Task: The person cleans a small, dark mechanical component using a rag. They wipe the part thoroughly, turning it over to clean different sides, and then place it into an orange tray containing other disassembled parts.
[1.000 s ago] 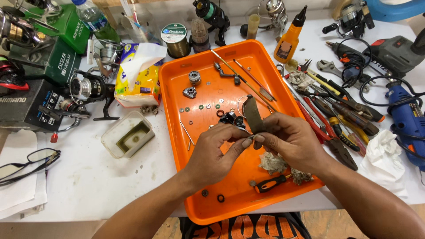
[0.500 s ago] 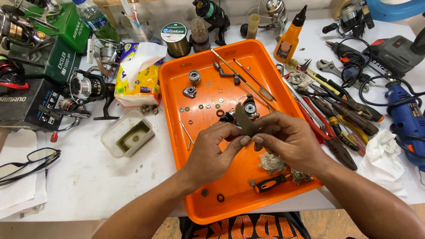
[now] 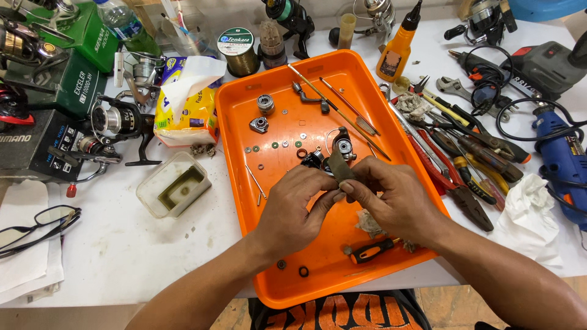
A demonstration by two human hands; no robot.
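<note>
A cluttered white workbench carries an orange tray of small parts. Over the tray's middle, the left hand and right hand pinch a dark reel part between their fingertips; a screwdriver lies just below them.

Two bare forearms come in from the near edge, one from the near left and one from the near right, with no sleeve showing on either as far as the frame reaches. Neither wrist carries a watch, band or bracelet, and no ring shows on any visible finger. The left hand and the right hand are both ungloved, with short, plain fingernails. Between the forearms, at the near edge, shows a strip of black cloth garment with large orange block printing across it, worn on the body.
</note>
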